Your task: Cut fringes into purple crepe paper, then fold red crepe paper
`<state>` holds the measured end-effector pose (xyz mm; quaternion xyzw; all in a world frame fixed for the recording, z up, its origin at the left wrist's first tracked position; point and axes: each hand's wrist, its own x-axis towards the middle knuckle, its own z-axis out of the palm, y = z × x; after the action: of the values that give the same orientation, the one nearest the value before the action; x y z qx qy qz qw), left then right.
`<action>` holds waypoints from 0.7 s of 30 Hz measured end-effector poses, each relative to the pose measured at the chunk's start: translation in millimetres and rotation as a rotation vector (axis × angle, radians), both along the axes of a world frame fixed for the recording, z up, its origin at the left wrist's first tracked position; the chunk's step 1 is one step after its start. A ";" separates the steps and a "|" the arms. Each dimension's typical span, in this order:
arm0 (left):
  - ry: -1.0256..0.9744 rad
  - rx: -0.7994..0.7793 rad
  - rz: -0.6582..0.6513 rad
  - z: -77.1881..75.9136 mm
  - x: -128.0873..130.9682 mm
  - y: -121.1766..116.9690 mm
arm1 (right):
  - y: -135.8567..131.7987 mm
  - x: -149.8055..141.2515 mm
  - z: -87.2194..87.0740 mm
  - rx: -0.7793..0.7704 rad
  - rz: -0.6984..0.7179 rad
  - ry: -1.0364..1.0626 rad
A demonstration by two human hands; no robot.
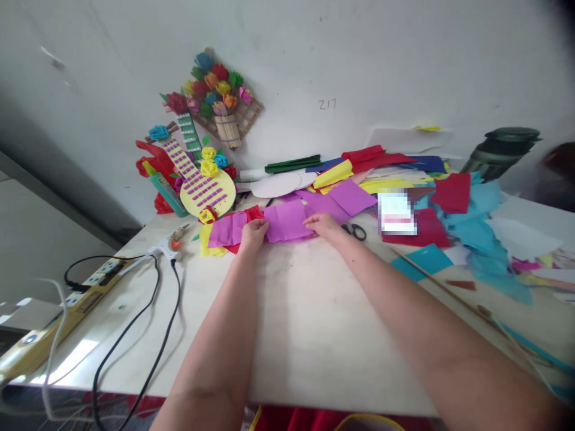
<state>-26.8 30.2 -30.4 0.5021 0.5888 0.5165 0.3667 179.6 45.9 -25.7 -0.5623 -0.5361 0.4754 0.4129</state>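
Both my arms reach forward over a white table point(287, 311). My left hand point(254, 233) pinches the left edge of a purple crepe paper sheet point(287, 220), fingers curled on it. My right hand point(324, 225) presses and grips the same sheet's right edge. Another pink-purple sheet point(224, 230) lies just left of my left hand, over yellow and red pieces. More purple paper point(345, 199) lies behind my right hand. Black-handled scissors point(356, 231) rest right beside my right wrist.
Piles of coloured paper point(467, 203) cover the back and right of the table. A yellow paper guitar point(202, 182) and a flower bouquet craft point(220, 96) lean on the wall. A power strip point(94, 281) with black cables and a glue gun point(177, 236) lie left. A long wooden stick point(449, 290) lies at right.
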 end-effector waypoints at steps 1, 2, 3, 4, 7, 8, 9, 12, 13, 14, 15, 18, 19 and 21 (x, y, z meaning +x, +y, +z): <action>-0.001 -0.003 0.012 0.2 0.4 0.4 | 0.1 0.1 -0.1 0.008 -0.001 -0.011; 0.007 -0.002 0.023 0.3 0.7 0.7 | 0.1 0.1 0.1 0.013 -0.002 -0.020; 0.019 0.005 0.032 0.5 0.9 1.0 | -0.1 0.2 0.4 0.012 -0.001 -0.024; 0.035 0.016 0.038 0.6 1.1 1.2 | -0.5 0.1 1.0 0.004 0.003 -0.019; 0.074 0.056 0.045 0.2 1.5 1.9 | -2.6 0.3 3.5 -0.034 0.011 0.039; 0.083 0.061 0.047 0.0 1.8 2.1 | -3.2 0.6 4.3 -0.036 0.010 0.064; 0.083 0.061 0.046 -0.3 2.2 2.2 | -3.7 1.1 5.0 -0.035 0.009 0.089; 0.037 0.058 0.009 -0.6 4.9 1.4 | -4.5 3.1 6.4 -0.035 0.004 0.160; 0.022 0.059 -0.004 -0.5 6.1 0.8 | -4.8 3.8 6.8 -0.039 0.003 0.181; 0.016 0.060 -0.015 -0.2 7.3 0.2 | -5.1 4.5 7.2 -0.042 0.001 0.200; 0.020 0.056 -0.022 0.0 8.4 -0.3 | -5.5 5.1 7.8 -0.042 0.001 0.219; 0.060 0.054 -0.019 -1.3 9.8 0.5 | -7.0 7.0 9.7 -0.049 -0.001 0.270; 0.073 0.065 -0.012 -2.7 9.5 1.8 | -7.4 7.8 10.4 -0.050 -0.003 0.285; 0.090 0.109 0.009 -6.9 8.1 5.8 | -8.0 9.4 11.5 -0.049 -0.008 0.315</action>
<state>-18.7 36.0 -37.3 0.5413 0.5779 0.5264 0.3097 189.0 37.9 -14.2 -0.4929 -0.4507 0.5690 0.4798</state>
